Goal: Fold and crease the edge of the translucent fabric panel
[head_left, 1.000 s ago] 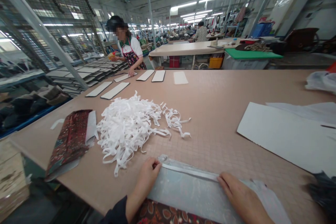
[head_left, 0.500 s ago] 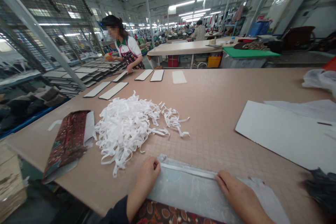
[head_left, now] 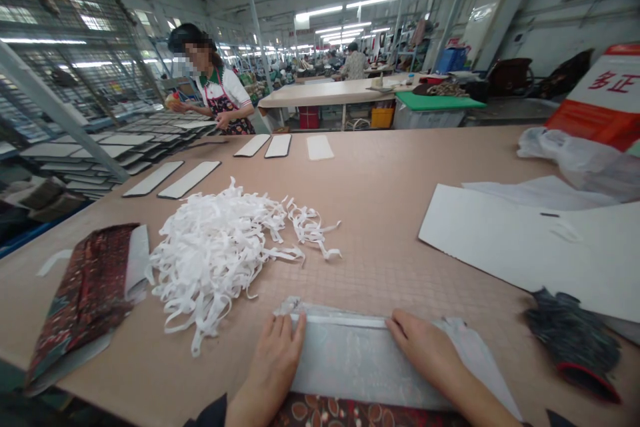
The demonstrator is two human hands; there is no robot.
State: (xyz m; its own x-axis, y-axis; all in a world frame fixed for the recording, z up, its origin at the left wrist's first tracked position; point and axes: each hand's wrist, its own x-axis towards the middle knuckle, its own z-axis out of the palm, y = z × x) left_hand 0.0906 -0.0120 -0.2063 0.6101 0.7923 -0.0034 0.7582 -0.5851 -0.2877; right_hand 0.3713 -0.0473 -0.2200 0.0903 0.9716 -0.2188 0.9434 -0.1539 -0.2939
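Note:
A pale grey lining piece (head_left: 350, 360) lies in front of me, with brown patterned fabric (head_left: 325, 410) showing along its near edge. Across its far edge runs a narrow white strip (head_left: 345, 321). My left hand (head_left: 275, 357) rests on the strip's left end, its fingers stretched out and pressing down. At the strip's right end, the thumb and fingers of my right hand (head_left: 425, 347) are closed on it; the fingertips are partly hidden. A heap of white strips (head_left: 215, 247) lies beyond my left hand.
A folded patterned piece (head_left: 90, 287) lies at left. On the right are a white board (head_left: 500, 233), a dark glove (head_left: 573, 340) and a plastic bag (head_left: 575, 157). White panels (head_left: 190, 180) lie toward the back, where a co-worker (head_left: 220, 90) stands.
My left hand has gone from a pinch to outstretched fingers on the strip. My right hand stays at the other end. The view has swung right, bringing the whole glove into sight.

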